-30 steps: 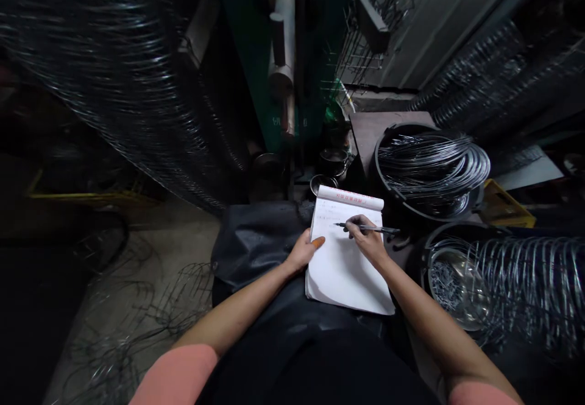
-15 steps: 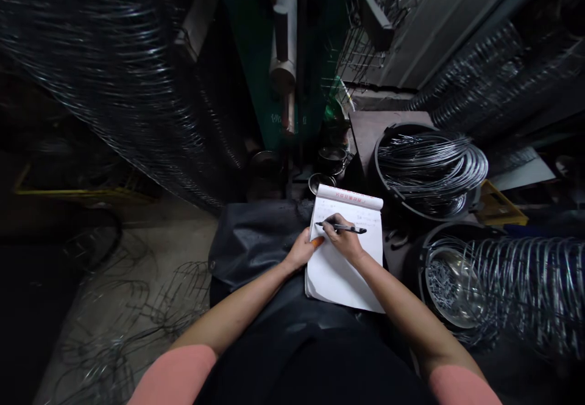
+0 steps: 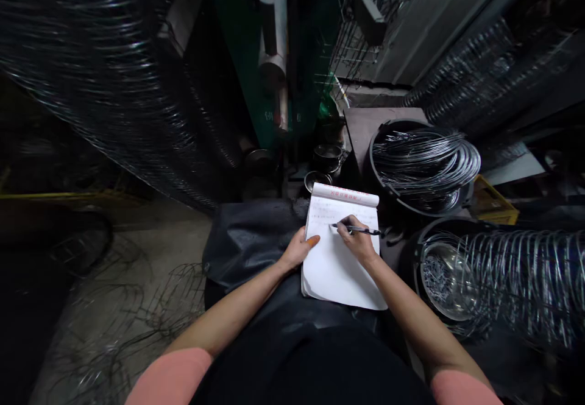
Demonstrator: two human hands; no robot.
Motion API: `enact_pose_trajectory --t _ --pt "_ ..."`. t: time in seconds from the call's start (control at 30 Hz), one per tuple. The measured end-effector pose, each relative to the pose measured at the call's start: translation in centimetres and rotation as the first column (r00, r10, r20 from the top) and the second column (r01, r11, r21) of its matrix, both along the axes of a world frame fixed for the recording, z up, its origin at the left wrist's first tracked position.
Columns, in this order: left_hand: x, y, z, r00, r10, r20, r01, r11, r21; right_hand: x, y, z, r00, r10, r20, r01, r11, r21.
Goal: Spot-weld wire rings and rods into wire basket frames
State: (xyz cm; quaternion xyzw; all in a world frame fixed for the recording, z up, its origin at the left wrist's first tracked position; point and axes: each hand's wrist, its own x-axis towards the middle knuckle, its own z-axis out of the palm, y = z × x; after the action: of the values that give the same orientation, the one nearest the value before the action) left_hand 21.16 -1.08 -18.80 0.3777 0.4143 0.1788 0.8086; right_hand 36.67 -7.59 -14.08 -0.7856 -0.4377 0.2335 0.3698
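A white notepad (image 3: 340, 271) with red print on its folded top lies on my lap, over a black apron (image 3: 251, 234). Faint handwriting shows on its upper lines. My left hand (image 3: 299, 250) grips the pad's left edge, with the orange-stained thumb on top of the page. Pinched in my right hand (image 3: 356, 240) is a black pen (image 3: 365, 231), its tip on the paper near the written lines and its other end pointing right.
A round tub (image 3: 375, 167) of coiled wire stands at right, beside a yellow crate (image 3: 496, 201). Below it a metal bowl (image 3: 466, 295) holds small metal pieces next to bent wire rings. A green machine (image 3: 256, 100) rises ahead; wire stacks hang at left.
My right hand and the pen have moved right across the page, and more writing shows on the line to the left of the tip. The whole view has shifted slightly.
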Motion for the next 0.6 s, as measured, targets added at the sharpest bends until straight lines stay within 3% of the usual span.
enact_pose_trajectory --t 0.23,0.33,0.5,0.6 --pt "-0.1 0.0 0.0 1.0 -0.008 -0.03 0.008 1.0 -0.013 -0.3 -0.4 -0.7 0.999 -0.03 -0.016 0.031 0.999 0.018" --pt "-0.2 0.2 -0.1 0.999 -0.014 -0.045 0.012 0.999 -0.049 -0.2 -0.2 -0.6 0.993 -0.065 -0.099 0.068 0.997 0.024" --pt "-0.2 1.1 0.4 0.998 -0.015 0.065 0.029 0.977 -0.211 1.2 -1.3 1.6 0.858 -0.224 -0.462 0.254 0.967 0.003" --pt "0.1 1.2 0.9 0.992 -0.048 0.115 0.074 0.97 -0.233 2.6 -3.4 3.1 0.832 -0.26 -0.49 0.337 0.938 0.074"
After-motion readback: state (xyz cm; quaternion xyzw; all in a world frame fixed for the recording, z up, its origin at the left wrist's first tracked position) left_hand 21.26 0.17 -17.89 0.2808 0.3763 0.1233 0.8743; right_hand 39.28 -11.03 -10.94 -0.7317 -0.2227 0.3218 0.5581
